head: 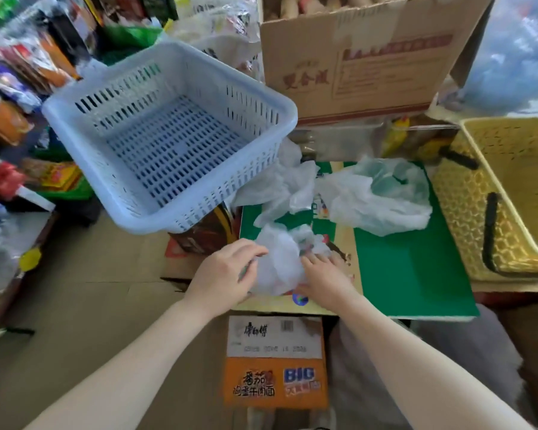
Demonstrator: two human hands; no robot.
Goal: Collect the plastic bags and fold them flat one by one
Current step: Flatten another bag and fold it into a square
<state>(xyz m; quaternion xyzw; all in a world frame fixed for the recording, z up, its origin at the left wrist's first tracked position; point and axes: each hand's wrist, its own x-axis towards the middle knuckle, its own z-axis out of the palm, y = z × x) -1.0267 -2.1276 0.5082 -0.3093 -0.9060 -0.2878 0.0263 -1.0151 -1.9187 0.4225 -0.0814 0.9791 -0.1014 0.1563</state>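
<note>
A crumpled white plastic bag (pixel 281 259) lies near the front of a green and cream carton top (pixel 410 265). My left hand (pixel 227 271) grips its left side with curled fingers. My right hand (pixel 323 274) presses on its right side, fingers spread over the plastic. Further back lie two other loose bags: a white one (pixel 280 187) by the blue basket and a larger translucent one (pixel 382 197) to the right.
An empty, tilted blue slotted basket (pixel 131 193) stands at the left. A brown cardboard box (pixel 354 66) is behind, a yellow woven basket (pixel 485 193) at the right. An orange noodle carton (pixel 275 364) sits below my arms. Packaged goods crowd the left edge.
</note>
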